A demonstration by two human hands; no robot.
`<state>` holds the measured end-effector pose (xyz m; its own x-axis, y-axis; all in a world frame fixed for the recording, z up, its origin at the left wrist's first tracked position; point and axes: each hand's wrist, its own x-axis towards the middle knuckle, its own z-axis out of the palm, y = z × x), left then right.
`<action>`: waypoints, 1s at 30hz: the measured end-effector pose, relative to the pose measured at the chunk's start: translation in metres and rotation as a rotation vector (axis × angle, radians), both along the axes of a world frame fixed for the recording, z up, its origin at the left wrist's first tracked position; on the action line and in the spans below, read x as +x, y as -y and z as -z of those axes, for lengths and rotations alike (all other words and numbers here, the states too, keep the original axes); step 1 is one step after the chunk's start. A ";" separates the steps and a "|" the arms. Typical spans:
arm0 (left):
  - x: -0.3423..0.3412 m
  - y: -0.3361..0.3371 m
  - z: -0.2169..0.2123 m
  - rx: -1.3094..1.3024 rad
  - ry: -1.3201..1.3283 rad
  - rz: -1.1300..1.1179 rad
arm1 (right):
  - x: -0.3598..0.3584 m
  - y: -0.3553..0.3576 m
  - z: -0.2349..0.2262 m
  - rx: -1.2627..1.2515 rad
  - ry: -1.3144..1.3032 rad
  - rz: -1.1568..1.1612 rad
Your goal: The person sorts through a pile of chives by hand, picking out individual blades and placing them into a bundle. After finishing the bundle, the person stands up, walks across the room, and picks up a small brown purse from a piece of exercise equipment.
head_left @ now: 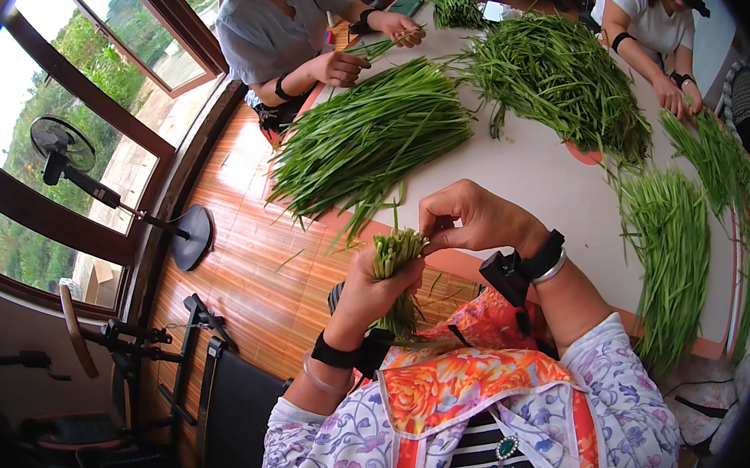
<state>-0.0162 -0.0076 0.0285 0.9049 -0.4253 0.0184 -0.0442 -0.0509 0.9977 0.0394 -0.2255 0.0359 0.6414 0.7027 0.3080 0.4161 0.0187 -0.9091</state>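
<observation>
- In the middle of the frame the wearer's left hand [365,291] is wrapped firmly round a bundle of green stalks [399,249], pale ends up, with the leafy part hanging below the fist.
- The right hand [474,220] is bent in from the right, thumb and fingers closed in a pinch at the bundle's upper right edge; I can't tell whether a stalk sits between the fingertips.
- That bundle is held in front of the near edge of the tabletop [515,162], which is pale with a coral border.
- The greens lie loose, right on that surface: a broad combed heap [375,136] left of centre, a tangled mound [558,76] at upper centre, and a smaller pile [455,9] behind.
- Toward the right of the frame, a long row of stalks [665,259] droops over the near edge, with another pile [724,171] above it.
- Upper left, a co-worker [273,20] grips a thin bunch [373,48] in both hands; upper right, another person [651,40] has hands down at the greens.
- The one container I can make out is a brown carton [101,283] beyond the window, lower left; its contents are too small to see.
- A black fan [192,236] stands by the window.
</observation>
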 end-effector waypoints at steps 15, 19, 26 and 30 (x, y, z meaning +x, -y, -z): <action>-0.001 -0.032 0.001 -0.281 -0.313 -0.095 | 0.089 0.047 0.065 -0.419 0.416 0.942; -0.001 -0.032 0.002 -0.282 -0.291 -0.104 | 0.086 0.044 0.064 -0.531 0.480 1.008; 0.003 -0.033 0.004 -0.262 -0.258 -0.141 | 0.060 0.053 0.053 -0.344 0.142 0.895; 0.005 -0.021 -0.003 -0.237 -0.259 -0.140 | 0.046 0.073 0.059 -0.218 0.069 0.856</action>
<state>-0.0115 0.0136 0.0317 0.9416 -0.3082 -0.1358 0.2024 0.1955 0.9596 0.0856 -0.2988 -0.0234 0.9592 0.0375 0.2803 0.2615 -0.4949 -0.8286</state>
